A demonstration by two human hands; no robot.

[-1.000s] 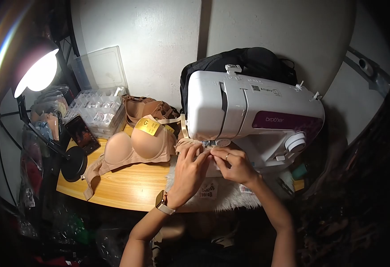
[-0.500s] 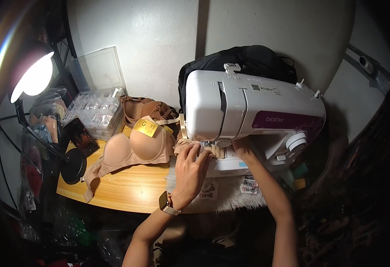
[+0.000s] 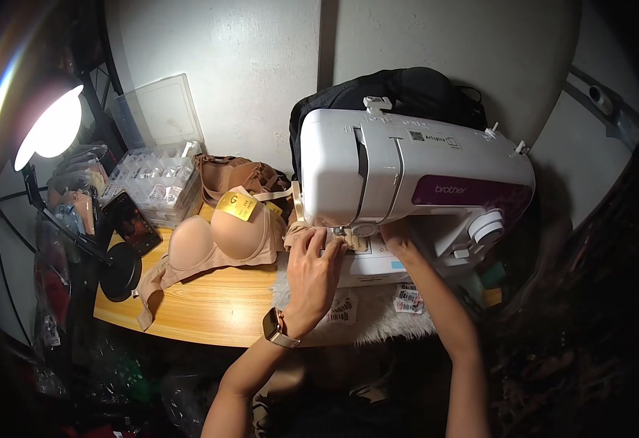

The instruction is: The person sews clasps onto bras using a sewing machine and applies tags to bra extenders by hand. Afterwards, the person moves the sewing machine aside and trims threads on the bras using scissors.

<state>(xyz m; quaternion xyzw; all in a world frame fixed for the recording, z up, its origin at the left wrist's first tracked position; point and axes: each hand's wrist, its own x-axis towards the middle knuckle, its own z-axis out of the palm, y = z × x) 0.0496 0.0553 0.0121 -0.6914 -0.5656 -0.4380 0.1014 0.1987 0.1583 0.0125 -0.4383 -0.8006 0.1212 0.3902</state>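
A beige padded bra (image 3: 240, 235) with a yellow tag (image 3: 236, 206) lies left of the white sewing machine (image 3: 337, 168), and its band runs toward the needle area. My left hand (image 3: 313, 274) presses bent fingers on the beige fabric beside the presser foot (image 3: 340, 231), pinning it to the machine bed. A short piece of light beige fabric (image 3: 357, 243) shows right of those fingertips. My right hand (image 3: 397, 239) reaches under the machine's arm; its fingers are hidden behind the machine body.
A lamp (image 3: 51, 128) lights the wooden table (image 3: 210, 314) from the left. Near it are a phone (image 3: 132, 223), a clear compartment box (image 3: 151, 182) and brown bras (image 3: 239, 175). White fur cloth (image 3: 378, 332) with labels (image 3: 409, 298) lies before the machine; a black bag (image 3: 399, 84) stands behind.
The view has shifted slightly, so the machine sits a little higher in the picture. Both hands stay nearly in place, the left still on the beige fabric.
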